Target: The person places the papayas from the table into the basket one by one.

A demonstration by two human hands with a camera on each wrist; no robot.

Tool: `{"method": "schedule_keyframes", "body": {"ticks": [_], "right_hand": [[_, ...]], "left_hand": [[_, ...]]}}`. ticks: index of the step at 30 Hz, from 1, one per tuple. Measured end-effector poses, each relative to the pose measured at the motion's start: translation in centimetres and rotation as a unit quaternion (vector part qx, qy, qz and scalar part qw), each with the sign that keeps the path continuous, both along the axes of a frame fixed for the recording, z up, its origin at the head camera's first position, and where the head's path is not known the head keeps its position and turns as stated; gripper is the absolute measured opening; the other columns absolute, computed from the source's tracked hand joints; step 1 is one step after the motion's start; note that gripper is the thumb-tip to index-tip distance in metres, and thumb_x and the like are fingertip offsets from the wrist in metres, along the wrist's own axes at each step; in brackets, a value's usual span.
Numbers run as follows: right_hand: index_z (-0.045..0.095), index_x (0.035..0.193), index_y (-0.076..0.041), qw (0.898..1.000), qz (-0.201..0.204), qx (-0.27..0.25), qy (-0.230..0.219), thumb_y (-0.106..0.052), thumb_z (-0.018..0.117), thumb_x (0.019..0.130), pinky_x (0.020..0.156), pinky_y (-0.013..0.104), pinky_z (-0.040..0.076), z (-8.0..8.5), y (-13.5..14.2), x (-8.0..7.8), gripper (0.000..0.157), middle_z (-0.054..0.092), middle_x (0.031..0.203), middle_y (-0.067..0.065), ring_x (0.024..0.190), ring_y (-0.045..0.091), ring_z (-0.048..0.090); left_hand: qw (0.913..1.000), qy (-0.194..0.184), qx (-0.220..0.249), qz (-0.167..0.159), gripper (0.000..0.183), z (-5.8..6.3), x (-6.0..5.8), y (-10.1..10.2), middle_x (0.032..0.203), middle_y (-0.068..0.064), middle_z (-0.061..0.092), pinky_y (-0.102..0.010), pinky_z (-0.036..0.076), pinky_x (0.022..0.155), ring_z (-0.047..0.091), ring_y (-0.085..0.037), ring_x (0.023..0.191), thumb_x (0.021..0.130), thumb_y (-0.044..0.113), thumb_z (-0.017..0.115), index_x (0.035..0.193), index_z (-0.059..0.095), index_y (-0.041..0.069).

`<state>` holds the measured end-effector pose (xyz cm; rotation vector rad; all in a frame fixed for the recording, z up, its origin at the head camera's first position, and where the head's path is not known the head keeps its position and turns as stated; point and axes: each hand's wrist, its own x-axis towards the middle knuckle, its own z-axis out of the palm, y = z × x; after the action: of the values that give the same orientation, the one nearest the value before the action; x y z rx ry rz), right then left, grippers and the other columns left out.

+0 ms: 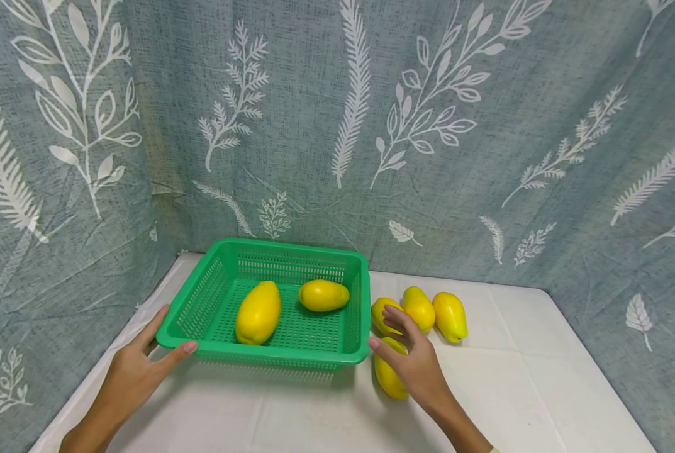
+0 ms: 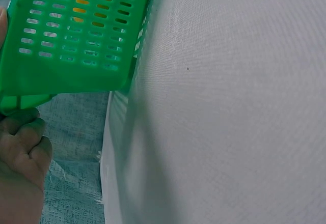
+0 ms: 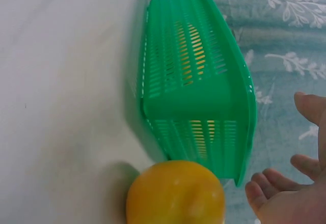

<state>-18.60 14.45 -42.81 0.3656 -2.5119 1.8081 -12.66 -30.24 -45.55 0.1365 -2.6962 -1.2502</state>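
Observation:
A green plastic basket point(image 1: 269, 354) with slotted walls stands on the white cloth. Two yellow oblong fruits lie inside: a larger fruit point(image 1: 258, 313) at the left and a smaller fruit point(image 1: 323, 296) at the right. My left hand point(image 1: 133, 376) grips the basket's front left corner, thumb over the rim and fingers curled beneath it in the left wrist view. Beside the front right corner, my right hand point(image 1: 419, 366) is held with fingers spread and nothing in them. It partly covers a yellow fruit point(image 1: 390, 377), which sits close to the basket in the right wrist view.
Several more yellow fruits lie right of the basket, among them an upright-lying fruit point(image 1: 419, 309) and a green-tipped fruit point(image 1: 450, 316). The white cloth point(image 1: 518, 377) covers the table. A grey-green curtain point(image 1: 314, 126) with white leaf prints hangs behind and along both sides.

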Motion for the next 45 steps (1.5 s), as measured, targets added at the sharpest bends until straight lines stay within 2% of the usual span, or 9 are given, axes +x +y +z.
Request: {"method": "schedule_keyframes", "body": {"ticks": [2,6,9,19,25,27,33,45], "right_hand": [[0.049,0.157,-0.018,1.000,-0.002,0.005,0.003,-0.031,0.081,0.096,0.119,0.051,0.042,-0.1,0.2,0.0,0.070,0.054,0.157,0.011,0.142,0.027,0.054],[0.049,0.158,-0.013,1.000,-0.009,0.010,0.009,-0.031,0.080,0.097,0.119,0.052,0.042,-0.4,0.5,0.0,0.071,0.054,0.157,0.011,0.141,0.027,0.055],[0.050,0.157,-0.012,1.000,-0.014,0.013,0.010,-0.030,0.080,0.096,0.119,0.054,0.041,-0.6,0.7,0.0,0.071,0.055,0.156,0.011,0.141,0.029,0.055],[0.051,0.156,-0.012,0.999,-0.026,0.024,0.008,-0.029,0.080,0.097,0.118,0.055,0.042,-1.0,1.5,0.1,0.067,0.056,0.155,0.010,0.140,0.030,0.055],[0.052,0.155,-0.011,0.999,-0.034,0.036,0.004,-0.028,0.079,0.098,0.118,0.054,0.042,-1.5,1.9,0.2,0.065,0.056,0.155,0.009,0.141,0.027,0.054],[0.051,0.155,-0.011,0.998,-0.036,0.041,0.002,-0.029,0.079,0.098,0.118,0.054,0.042,-1.6,2.0,0.2,0.066,0.056,0.155,0.010,0.141,0.028,0.054],[0.051,0.156,-0.009,0.998,-0.045,0.051,-0.009,-0.030,0.079,0.098,0.118,0.055,0.041,-2.2,2.4,0.3,0.068,0.056,0.155,0.012,0.142,0.030,0.053],[0.053,0.154,-0.009,0.995,-0.061,0.074,-0.030,-0.034,0.081,0.096,0.118,0.055,0.041,-3.3,2.7,0.5,0.069,0.058,0.154,0.012,0.142,0.031,0.054]], "left_hand": [[1.0000,-0.003,-0.001,0.001,0.096,0.0,0.0,0.0,0.168,-0.032,0.025,-0.042,0.057,0.090,0.042,-0.064,0.141,0.103,0.042,0.071,0.172,0.010,0.015],[0.9998,-0.017,-0.004,0.004,0.097,0.0,0.0,-0.1,0.168,-0.033,0.025,-0.056,0.055,0.094,0.041,-0.065,0.141,0.103,0.046,0.070,0.172,0.008,0.017],[0.9997,-0.022,-0.003,0.005,0.097,0.0,0.0,-0.1,0.168,-0.033,0.025,-0.059,0.054,0.094,0.040,-0.065,0.141,0.103,0.046,0.070,0.172,0.007,0.018],[0.9997,-0.024,0.001,-0.001,0.097,0.0,-0.1,-0.2,0.169,-0.033,0.024,-0.058,0.055,0.093,0.040,-0.066,0.141,0.104,0.046,0.069,0.172,0.006,0.018],[0.9999,-0.017,-0.001,0.001,0.097,0.0,-0.1,-0.2,0.169,-0.032,0.025,-0.046,0.057,0.090,0.041,-0.064,0.141,0.103,0.044,0.071,0.172,0.008,0.017],[0.9999,-0.015,-0.001,0.002,0.097,-0.1,-0.1,-0.2,0.168,-0.033,0.026,-0.048,0.057,0.090,0.041,-0.065,0.141,0.103,0.044,0.071,0.172,0.008,0.017],[0.9996,-0.028,0.005,-0.002,0.097,-0.1,0.0,-0.2,0.169,-0.033,0.021,-0.064,0.053,0.096,0.039,-0.067,0.141,0.104,0.046,0.069,0.172,0.004,0.020],[0.9997,-0.022,0.005,-0.002,0.097,-0.1,-0.1,-0.2,0.170,-0.031,0.021,-0.053,0.057,0.092,0.040,-0.066,0.141,0.104,0.045,0.069,0.172,0.005,0.019]]}}
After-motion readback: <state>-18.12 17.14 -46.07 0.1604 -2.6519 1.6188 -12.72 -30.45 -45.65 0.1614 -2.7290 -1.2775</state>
